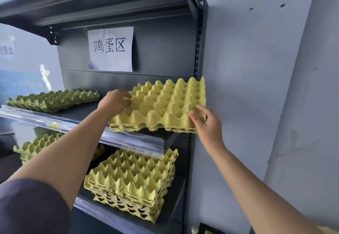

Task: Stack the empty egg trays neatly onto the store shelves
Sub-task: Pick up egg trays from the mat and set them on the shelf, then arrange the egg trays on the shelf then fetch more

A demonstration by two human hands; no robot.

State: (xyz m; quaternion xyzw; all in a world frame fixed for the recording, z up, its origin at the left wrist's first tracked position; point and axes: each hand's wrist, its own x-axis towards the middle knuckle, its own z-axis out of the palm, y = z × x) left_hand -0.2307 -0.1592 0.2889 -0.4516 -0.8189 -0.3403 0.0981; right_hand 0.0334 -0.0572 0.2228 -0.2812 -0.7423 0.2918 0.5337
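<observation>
Egg trays [159, 105], a thin yellow stack of two or three nested together, sit between the two hands at the right end of the dark shelf [80, 109]. They are tilted, with the far edge higher than the near edge. The left hand [115, 103] pinches the stack's left edge near the far corner, fingers curled onto the pulp. The right hand [207, 122] grips the near right corner, thumb on top and fingers wrapped round the side.

The near edge of the stack hangs just above the clear strip [128, 139] that runs along the shelf front under both wrists. Whether the stack's underside touches the shelf cannot be told.

Well to the left of the left hand, a second stack [53, 100] lies flat on the same shelf. Below the hands, on the lower shelf [176, 206], stands a taller stack [132, 182], its layers slightly askew. A third stack [34, 147] shows below the left forearm.

Above the left hand a paper sign [111, 48] with handwritten characters hangs on the back panel. Beyond the right hand stand the slotted post [199, 41] and a pale wall [256, 68].
</observation>
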